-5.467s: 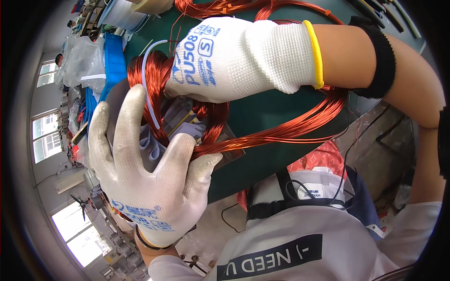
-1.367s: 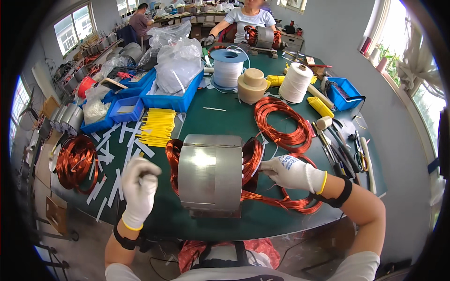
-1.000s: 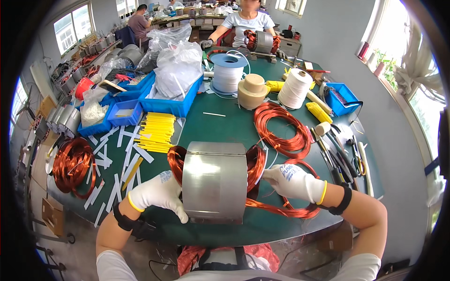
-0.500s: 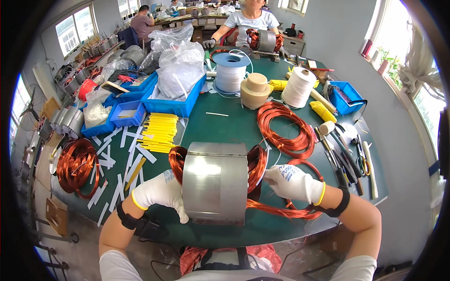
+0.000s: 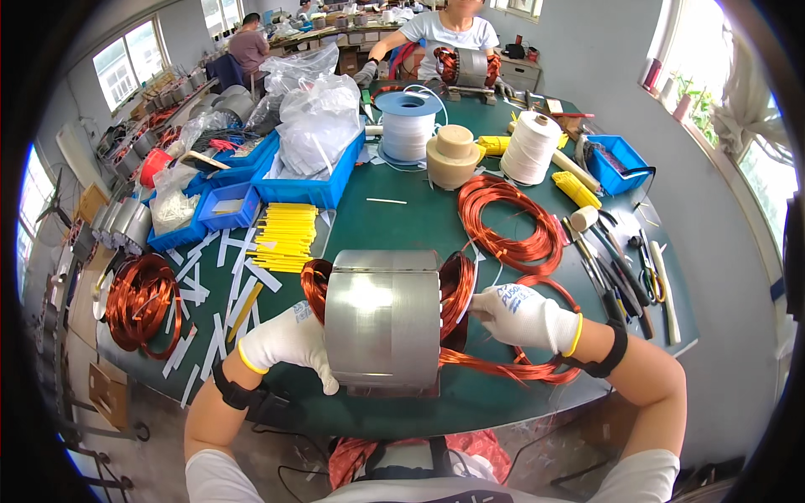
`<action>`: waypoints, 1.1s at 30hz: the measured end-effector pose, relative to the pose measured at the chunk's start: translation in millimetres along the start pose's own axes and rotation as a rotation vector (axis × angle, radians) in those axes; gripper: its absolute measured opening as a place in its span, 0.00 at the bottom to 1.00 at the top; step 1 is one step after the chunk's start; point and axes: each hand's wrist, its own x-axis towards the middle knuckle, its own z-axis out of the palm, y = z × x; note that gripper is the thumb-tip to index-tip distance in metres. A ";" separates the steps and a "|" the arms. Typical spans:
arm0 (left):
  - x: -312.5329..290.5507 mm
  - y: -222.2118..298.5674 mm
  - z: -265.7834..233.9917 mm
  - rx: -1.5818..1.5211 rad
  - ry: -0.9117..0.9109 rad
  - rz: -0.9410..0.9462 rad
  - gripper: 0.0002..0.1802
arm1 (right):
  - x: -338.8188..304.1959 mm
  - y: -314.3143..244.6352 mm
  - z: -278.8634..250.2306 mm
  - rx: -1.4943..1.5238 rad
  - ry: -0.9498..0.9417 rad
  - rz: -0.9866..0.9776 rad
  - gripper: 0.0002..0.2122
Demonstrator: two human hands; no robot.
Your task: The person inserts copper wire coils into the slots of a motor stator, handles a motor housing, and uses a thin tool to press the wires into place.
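A grey cylindrical motor stator (image 5: pixel 381 327) lies on its side at the table's near edge, with copper windings (image 5: pixel 457 289) bulging from both ends. My left hand (image 5: pixel 298 348), in a white glove, is against its left end; the thumb points down, and the other fingers are hidden behind the metal. At the right end my gloved right hand (image 5: pixel 518 317) is closed in a pinch beside the windings, close to a narrow white strip (image 5: pixel 472 281). What it pinches is hidden. A bundle of loose copper wire (image 5: pixel 503 366) runs out rightward below that hand.
A copper coil (image 5: pixel 511 226) and hand tools (image 5: pixel 616 268) lie to the right. Yellow strips (image 5: pixel 285 237), white paper strips and another coil (image 5: pixel 141 302) lie left. Blue bins (image 5: pixel 323 189), a spool (image 5: pixel 407 134) and a thread cone (image 5: pixel 532 151) stand farther back. A co-worker (image 5: pixel 449 38) sits opposite.
The view has shifted slightly. My hands keep nearly the same places at both ends of the stator. Across the table, the co-worker's arm on the left has moved a little.
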 end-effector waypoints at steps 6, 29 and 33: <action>-1.1 -7.9 -0.4 -0.096 -0.022 -0.053 0.43 | 0.6 -8.7 -4.3 -0.045 0.010 0.000 0.19; 9.6 -22.5 -5.9 0.173 0.059 0.396 0.44 | -0.4 -15.9 -11.8 0.029 -0.041 0.216 0.14; 11.3 -18.1 -9.5 0.168 -0.021 0.367 0.47 | 0.1 -16.7 -14.2 -0.012 -0.053 0.234 0.13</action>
